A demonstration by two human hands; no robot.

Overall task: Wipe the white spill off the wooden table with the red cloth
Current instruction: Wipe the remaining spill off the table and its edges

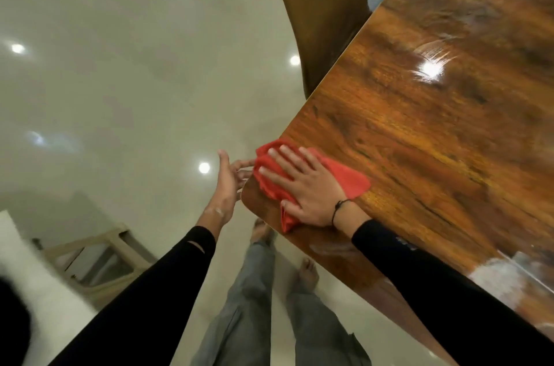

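The red cloth point(350, 178) lies bunched at the near left corner of the glossy wooden table point(434, 131). My right hand point(302, 185) presses flat on the cloth with fingers spread and straight. My left hand point(226, 182) is held open just off the table's corner, palm turned toward the edge, fingers partly under the cloth's overhang. White residue point(506, 275) smears the tabletop near my right sleeve, and faint wipe streaks point(443, 47) show further back.
A brown chair point(323, 11) stands against the table's far left edge. Shiny cream floor tiles point(120, 80) spread to the left. A pale wooden frame point(99, 263) lies on the floor at lower left. My legs and bare feet point(308, 272) are below the table corner.
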